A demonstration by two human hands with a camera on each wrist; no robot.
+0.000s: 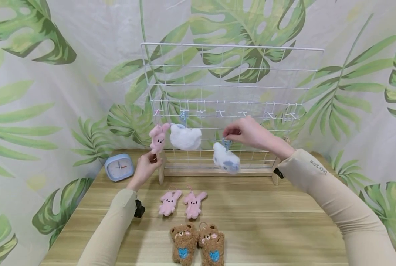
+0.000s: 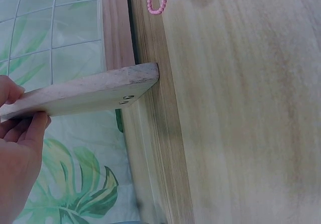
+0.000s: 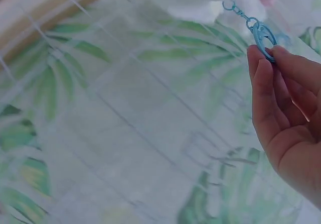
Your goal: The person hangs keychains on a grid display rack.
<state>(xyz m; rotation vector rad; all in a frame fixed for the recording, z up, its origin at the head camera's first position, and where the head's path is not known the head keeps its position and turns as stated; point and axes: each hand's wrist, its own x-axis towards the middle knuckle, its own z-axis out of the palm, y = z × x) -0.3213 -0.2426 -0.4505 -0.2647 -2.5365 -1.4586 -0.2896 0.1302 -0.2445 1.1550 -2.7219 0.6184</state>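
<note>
My right hand (image 1: 249,132) pinches the blue ring (image 3: 264,39) of a white plush keychain (image 1: 225,158), which dangles in front of the white wire grid rack (image 1: 232,47). In the right wrist view thumb and fingertips meet on the ring, and the blurred plush shows at the top. My left hand (image 1: 145,168) grips the rack's wooden side post (image 2: 90,91) between thumb and fingers. Just above it a pink bunny plush (image 1: 158,139) hangs from the leftmost hook. Beside the bunny, another white plush (image 1: 185,137) hangs by a blue ring.
Several hooks (image 1: 242,113) without plushes line the grid to the right. On the wooden table (image 1: 267,218) lie two pink bunny plushes (image 1: 193,205) and, nearer me, two brown bear plushes (image 1: 183,242). A blue clock (image 1: 119,167) stands left of the rack. Leaf-print cloth (image 1: 354,85) hangs behind.
</note>
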